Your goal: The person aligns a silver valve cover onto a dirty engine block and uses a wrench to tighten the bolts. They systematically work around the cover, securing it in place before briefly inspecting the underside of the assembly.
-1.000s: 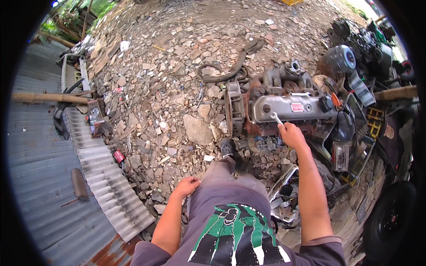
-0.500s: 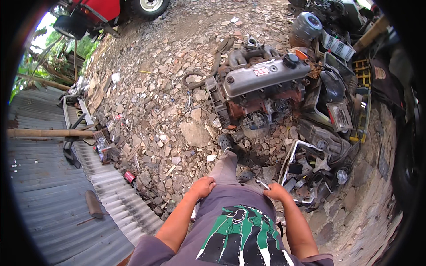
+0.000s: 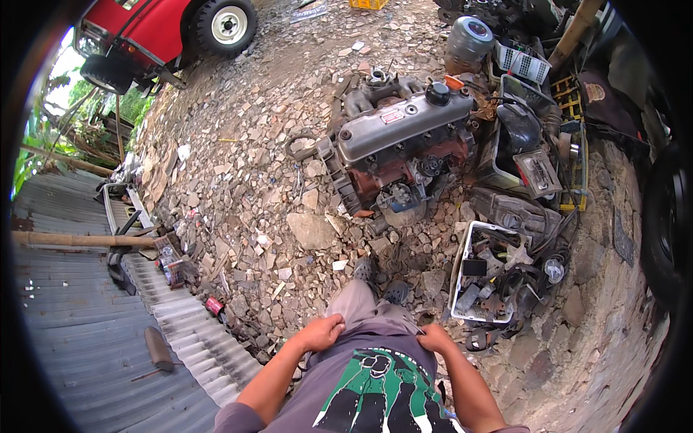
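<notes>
My left hand (image 3: pixel 323 333) is closed at the left hip, its curled fingers gripping the cloth of my grey trousers (image 3: pixel 354 303). On the other hip, my right hand (image 3: pixel 435 338) is closed too. It held a shiny metal wrench a moment ago; only a sliver by the fingertips shows now, the rest hidden by hand and cloth. Ahead, beyond my feet, an engine (image 3: pixel 404 144) with a silver valve cover and rust-red block sits on the stony ground. Neither hand touches it.
A white crate (image 3: pixel 452 289) of metal parts stands right of my feet, near a stone wall (image 3: pixel 577 317). Further right are a dark bin (image 3: pixel 498 169) and a yellow crate (image 3: pixel 577 166). Corrugated sheets (image 3: pixel 79 310) lie left; a red vehicle (image 3: pixel 144 36) stands far left.
The view has shifted, showing more of the red vehicle. Both hands have come nearer the hips, and the wrench at my right hand has gone mostly out of sight. My feet appear closer together.
</notes>
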